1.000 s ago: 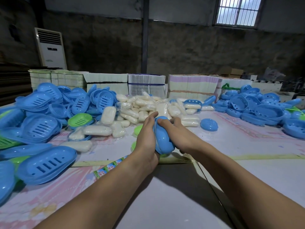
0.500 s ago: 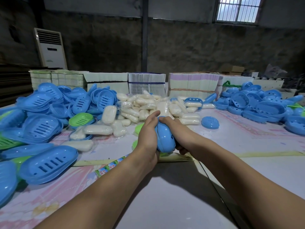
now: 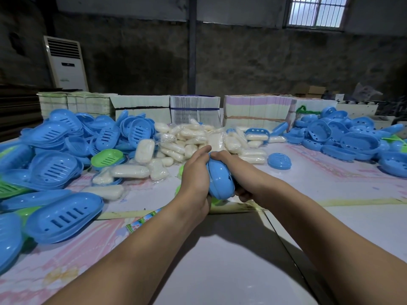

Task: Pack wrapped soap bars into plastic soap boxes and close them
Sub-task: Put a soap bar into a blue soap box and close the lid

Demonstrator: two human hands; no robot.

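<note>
A closed blue soap box (image 3: 221,181) stands on edge between both palms above the table's middle. My left hand (image 3: 195,172) presses its left face and my right hand (image 3: 233,167) wraps its right face and underside. What is inside the box is hidden. A heap of wrapped white soap bars (image 3: 193,142) lies just beyond the hands. Blue slotted lids (image 3: 55,170) are piled at the left. Blue box bottoms (image 3: 352,142) are piled at the far right.
A single blue lid (image 3: 279,161) lies right of the hands. A green lid (image 3: 108,158) sits among the left pile, and green pieces (image 3: 217,201) lie under the hands. Stacked cartons (image 3: 195,110) line the table's far edge. A printed strip (image 3: 143,221) lies near my left forearm.
Both hands have kept their hold on the blue box. The box has tipped slightly, its lower end swinging right. The head view has shifted a little.
</note>
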